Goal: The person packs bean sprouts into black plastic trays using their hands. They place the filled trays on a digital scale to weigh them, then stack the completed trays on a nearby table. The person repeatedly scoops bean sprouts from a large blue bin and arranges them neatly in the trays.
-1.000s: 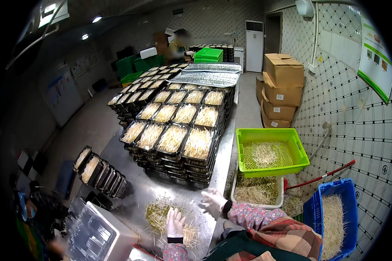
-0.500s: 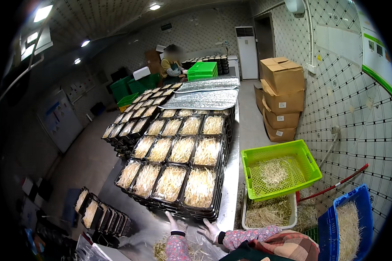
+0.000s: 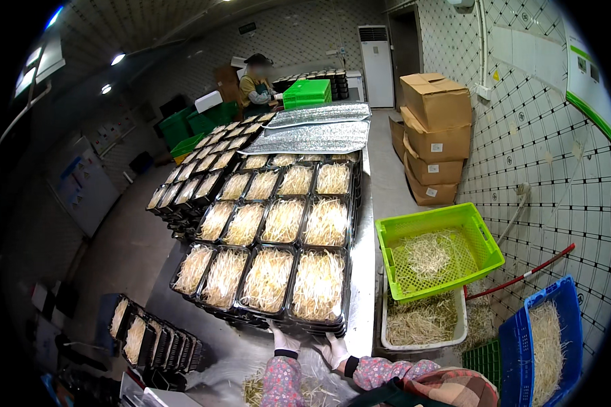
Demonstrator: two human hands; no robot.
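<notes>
Stacked black plastic trays of bean sprouts (image 3: 317, 283) form a broad block on the metal table. At the block's near side, my left hand (image 3: 284, 340), in a white glove, reaches up to the lower trays with its fingers stretched forward, the tips partly hidden. My right hand (image 3: 334, 351), gloved too, is by the near right corner of the same block, its fingers apart and reaching up to the tray edges. Neither hand visibly holds anything. Below them, loose sprouts (image 3: 253, 389) lie on clear plastic sheeting (image 3: 217, 380).
Silver foil sheets (image 3: 312, 138) cover the far trays. To the right are a lime-green crate (image 3: 489, 260), a white tub (image 3: 463, 325), a blue crate (image 3: 521, 353) and stacked cardboard boxes (image 3: 438, 146). More trays (image 3: 134, 339) stand at lower left. A co-worker (image 3: 254, 91) stands beyond the table.
Both hands have moved forward, from just short of the tray block up against its near side. The whole view has shifted slightly.
</notes>
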